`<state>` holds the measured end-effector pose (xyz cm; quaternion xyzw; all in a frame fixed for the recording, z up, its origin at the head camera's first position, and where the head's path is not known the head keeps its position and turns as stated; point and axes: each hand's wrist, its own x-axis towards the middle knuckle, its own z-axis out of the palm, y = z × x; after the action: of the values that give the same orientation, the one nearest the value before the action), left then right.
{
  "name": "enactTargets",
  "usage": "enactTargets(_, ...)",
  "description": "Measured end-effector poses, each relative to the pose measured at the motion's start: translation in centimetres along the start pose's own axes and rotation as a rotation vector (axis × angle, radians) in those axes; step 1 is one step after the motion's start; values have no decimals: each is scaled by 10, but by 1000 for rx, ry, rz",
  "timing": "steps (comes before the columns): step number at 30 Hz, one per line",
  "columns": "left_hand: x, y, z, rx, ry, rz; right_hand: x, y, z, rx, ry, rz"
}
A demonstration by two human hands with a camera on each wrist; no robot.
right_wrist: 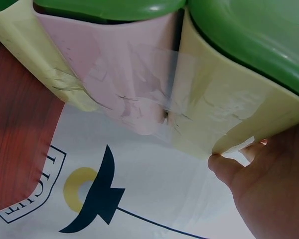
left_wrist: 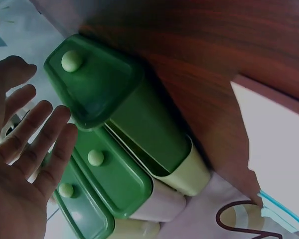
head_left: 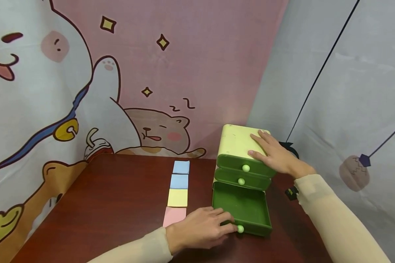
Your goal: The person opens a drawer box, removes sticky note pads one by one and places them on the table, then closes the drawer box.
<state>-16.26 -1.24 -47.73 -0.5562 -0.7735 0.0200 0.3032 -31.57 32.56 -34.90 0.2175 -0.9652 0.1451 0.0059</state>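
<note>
A small three-tier drawer cabinet (head_left: 241, 140) with a pale yellow top and green drawer fronts stands at the right of the table. Its bottom drawer (head_left: 241, 204) is pulled out, showing a bare green inside; the upper two are closed. My left hand (head_left: 202, 228) is at that drawer's front, fingertips close by the round pale green knob (head_left: 240, 229). In the left wrist view its fingers (left_wrist: 45, 129) are loosely extended with nothing held. My right hand (head_left: 278, 155) rests on the cabinet's top with spread fingers. The right wrist view shows its thumb against the yellow casing (right_wrist: 229, 109).
Left of the cabinet, a column of square paper pads runs along the dark red table (head_left: 118, 204): two blue (head_left: 179, 181), one yellow (head_left: 177, 197) and one pink (head_left: 174, 216), partly behind the left hand. A printed cloth (head_left: 200, 73) hangs behind the table.
</note>
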Motion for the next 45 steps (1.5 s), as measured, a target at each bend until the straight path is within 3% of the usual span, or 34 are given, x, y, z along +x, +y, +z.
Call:
enactTargets(4, 7, 5, 5, 41, -20, 17, 0, -1, -1, 4, 1, -5)
enactTargets(11, 15, 12, 9, 80, -123, 46, -1, -1, -1, 3, -3, -1)
enactTargets(21, 23, 17, 15, 35, -224, 59, 0, 0, -2, -6, -7, 0)
enactTargets(30, 23, 15, 24, -14, -216, 21, -1, -1, -3, -2, -4, -9)
enactTargets(45, 37, 14, 31, 62, -208, 29, -2, -2, -4, -7, 3, -9)
